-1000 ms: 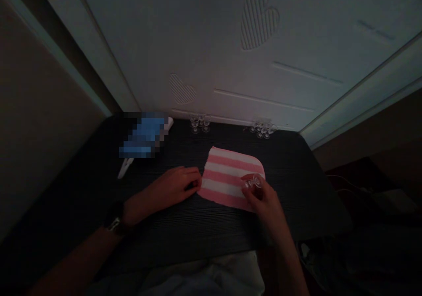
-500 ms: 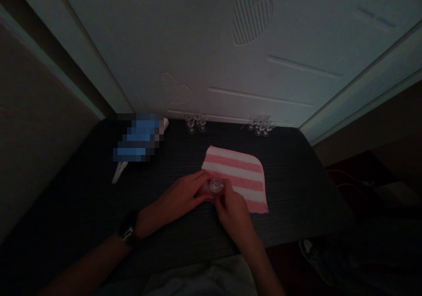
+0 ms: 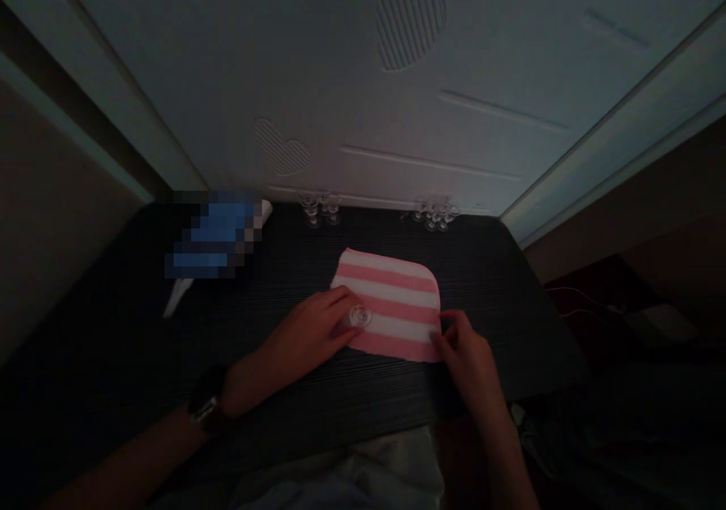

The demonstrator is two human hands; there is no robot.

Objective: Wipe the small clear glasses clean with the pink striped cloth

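Dark table, striped cloth flat on it. Our left hand pinches, over the cloth's left side, a clear glass; our right hand meets its right edge, pinching or not, we cannot tell.

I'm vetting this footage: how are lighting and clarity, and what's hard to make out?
Head view: dim throughout, the lower right sinking to near-black; head view: the pink-and-white striped cloth stands out against the black wood-grained table; head view: pixelation masks the blue patch at left; head view: the clear, round piece at the left hand and clear cups at the back look faint.
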